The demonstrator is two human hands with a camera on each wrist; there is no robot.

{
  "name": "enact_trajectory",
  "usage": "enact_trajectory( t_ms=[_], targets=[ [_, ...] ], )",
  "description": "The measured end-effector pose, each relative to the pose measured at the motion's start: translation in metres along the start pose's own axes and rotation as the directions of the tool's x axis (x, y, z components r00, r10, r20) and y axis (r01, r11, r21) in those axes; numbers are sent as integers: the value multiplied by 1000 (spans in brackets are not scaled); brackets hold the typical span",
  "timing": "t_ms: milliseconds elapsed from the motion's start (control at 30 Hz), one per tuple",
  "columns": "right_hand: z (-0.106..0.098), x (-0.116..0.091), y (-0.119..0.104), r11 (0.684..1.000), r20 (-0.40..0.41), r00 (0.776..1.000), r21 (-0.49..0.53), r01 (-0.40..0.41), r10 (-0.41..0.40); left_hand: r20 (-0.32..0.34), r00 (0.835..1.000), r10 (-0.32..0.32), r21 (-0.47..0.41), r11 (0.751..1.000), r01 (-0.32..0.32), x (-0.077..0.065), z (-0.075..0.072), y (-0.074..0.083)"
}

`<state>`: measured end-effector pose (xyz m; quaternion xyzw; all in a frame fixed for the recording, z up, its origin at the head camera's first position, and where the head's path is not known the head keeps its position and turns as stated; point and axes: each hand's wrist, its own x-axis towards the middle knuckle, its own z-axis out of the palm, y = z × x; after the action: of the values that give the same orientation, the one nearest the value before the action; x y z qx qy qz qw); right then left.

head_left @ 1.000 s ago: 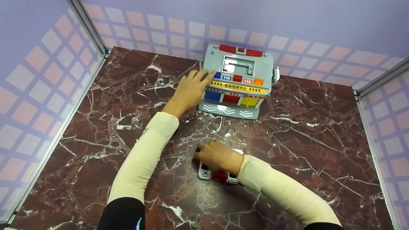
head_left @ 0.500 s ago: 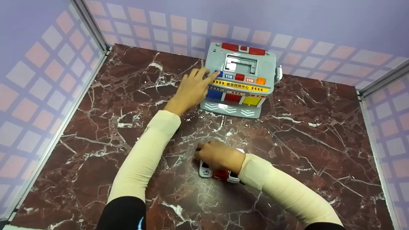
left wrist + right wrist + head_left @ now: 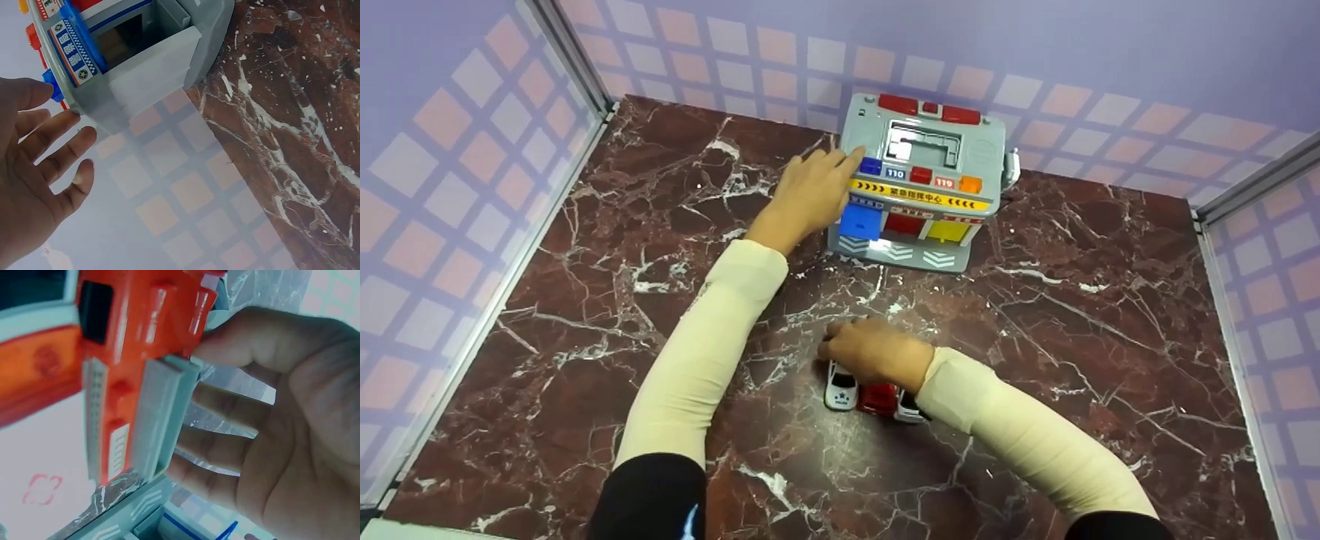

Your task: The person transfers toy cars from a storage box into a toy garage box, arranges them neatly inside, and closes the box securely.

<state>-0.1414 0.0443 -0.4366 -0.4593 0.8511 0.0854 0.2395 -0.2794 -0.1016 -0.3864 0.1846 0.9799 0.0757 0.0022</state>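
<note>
My left hand [image 3: 814,187] lies along the left side of a grey toy rescue station [image 3: 986,150]. One of its fingers touches the blue button [image 3: 52,84]; the others are extended. Below that button, the blue garage door [image 3: 860,221] is swung up and outward, with a dark bay [image 3: 121,42] behind it. My right hand [image 3: 874,349] bends over a white toy police car [image 3: 841,390] and grips its far end, fingertips hidden. A red toy fire truck [image 3: 135,332] with a grey ladder stands beside that car.
A third, white toy vehicle [image 3: 911,409] stands right of the fire truck, partly under the right wrist. Red [image 3: 904,223] and yellow [image 3: 949,231] doors are down on the station. Patterned panels [image 3: 780,60] enclose the marble-look tabletop [image 3: 1072,420] at the back and sides.
The blue door has swung up and outward from its lowered position. The left finger has drawn back slightly from the top of the blue button. The right hand stays over the police car.
</note>
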Motion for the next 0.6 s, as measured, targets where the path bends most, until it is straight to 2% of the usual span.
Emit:
enact_trajectory(
  t_ms=[333, 600],
  targets=[
    [9, 9, -1, 994, -103, 994, -111, 26, -38, -39, 999, -7, -16, 1000, 6, 0, 2, 1],
    [10, 10, 7, 982, -200, 971, -162, 102, -134, -53, 999, 3, -14, 1000, -3, 0, 1, 0]
  ],
)
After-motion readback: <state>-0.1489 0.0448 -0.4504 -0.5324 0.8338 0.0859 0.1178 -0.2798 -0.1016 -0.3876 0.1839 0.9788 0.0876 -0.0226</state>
